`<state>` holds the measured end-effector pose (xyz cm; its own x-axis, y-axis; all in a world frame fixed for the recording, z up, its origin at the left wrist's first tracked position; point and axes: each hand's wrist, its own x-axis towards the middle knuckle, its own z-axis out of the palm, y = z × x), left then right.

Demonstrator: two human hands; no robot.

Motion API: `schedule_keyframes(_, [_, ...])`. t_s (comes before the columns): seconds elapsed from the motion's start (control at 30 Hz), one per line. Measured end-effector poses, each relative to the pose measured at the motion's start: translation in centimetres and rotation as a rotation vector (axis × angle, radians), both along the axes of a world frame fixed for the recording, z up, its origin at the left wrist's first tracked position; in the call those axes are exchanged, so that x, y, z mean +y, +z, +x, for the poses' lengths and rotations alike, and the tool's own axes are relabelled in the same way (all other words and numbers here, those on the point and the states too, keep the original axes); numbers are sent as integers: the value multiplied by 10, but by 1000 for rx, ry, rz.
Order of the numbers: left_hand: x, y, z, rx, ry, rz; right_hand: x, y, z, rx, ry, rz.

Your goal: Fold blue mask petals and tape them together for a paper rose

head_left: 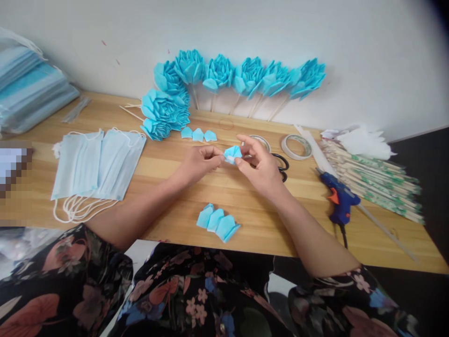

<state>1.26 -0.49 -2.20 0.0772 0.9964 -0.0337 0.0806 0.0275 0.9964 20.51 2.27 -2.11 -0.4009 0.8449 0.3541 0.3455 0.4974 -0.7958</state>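
Between my two hands, over the middle of the table, is a small blue petal (232, 153) with a paler patch on its lower side. My left hand (200, 164) pinches its left edge between thumb and fingertips. On the other side, my right hand (259, 164) grips the petal's right edge with the thumb and a finger. Just beyond the hands lie several flat blue petals (198, 135) in a row. Nearer to me, an overlapping group of blue petals (216, 222) rests on the wood. Black-handled scissors (285, 161) are partly hidden behind my right hand.
Blue flowers on sticks (219, 73) lean along the wall. Face masks (96, 164) lie left, near a bagged stack (31, 86). At right are a tape roll (297, 147), a blue glue gun (339, 199) with its cord, and wrapped chopsticks (375, 180). The table's front edge (259, 252) is close.
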Motion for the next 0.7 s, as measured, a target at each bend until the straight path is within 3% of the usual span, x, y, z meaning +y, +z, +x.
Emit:
schedule_keyframes(0.13, [-1, 0, 1, 55, 33, 28, -6, 10, 0, -164, -123, 400])
schedule_keyframes(0.2, [-2, 1, 2, 63, 31, 36, -10, 14, 0, -268, -113, 513])
schedule_keyframes(0.37, [-5, 4, 5, 85, 25, 47, -12, 12, -1, -430, -109, 604])
schedule_keyframes(0.7, [-8, 4, 7, 231, 44, 177, -11, 8, -2, -412, -101, 590])
